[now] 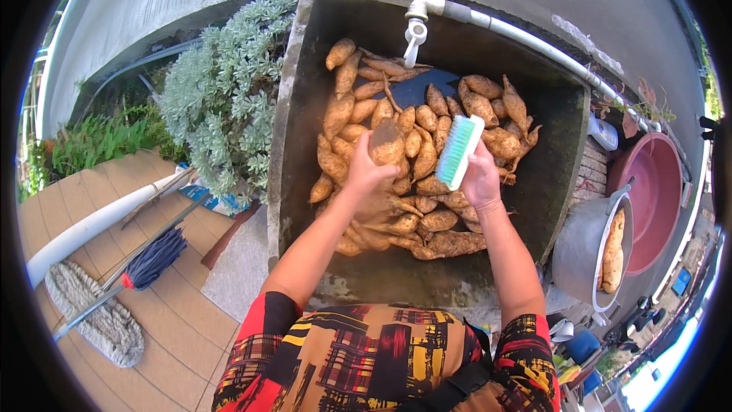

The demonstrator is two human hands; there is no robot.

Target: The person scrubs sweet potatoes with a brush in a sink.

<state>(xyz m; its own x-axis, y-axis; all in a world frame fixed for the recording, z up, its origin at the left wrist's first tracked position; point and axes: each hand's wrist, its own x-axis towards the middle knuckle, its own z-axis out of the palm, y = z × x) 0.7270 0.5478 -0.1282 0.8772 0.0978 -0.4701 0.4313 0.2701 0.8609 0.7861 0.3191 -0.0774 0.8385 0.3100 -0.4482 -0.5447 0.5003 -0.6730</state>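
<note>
My left hand [369, 168] is closed round a sweet potato [388, 143] whose upper end is coated in dark soil. In my right hand [480, 181] is a scrub brush [461, 152] with a white back and blue-green bristles, which face left toward the sweet potato. A gap separates the brush from that root. Beneath both hands, a heap of tan, soil-marked sweet potatoes [438, 220] fills the middle of a concrete sink [550, 217]. Part of a dark blue thing [418, 85] shows among the roots at the back.
A white tap [415, 33] on a pipe hangs over the sink's back edge. To the right stand a metal pot [573, 248] holding sweet potatoes and a reddish basin [648, 191]. A silvery shrub [229, 91] borders the left side; mops [99, 313] lie on the tiles.
</note>
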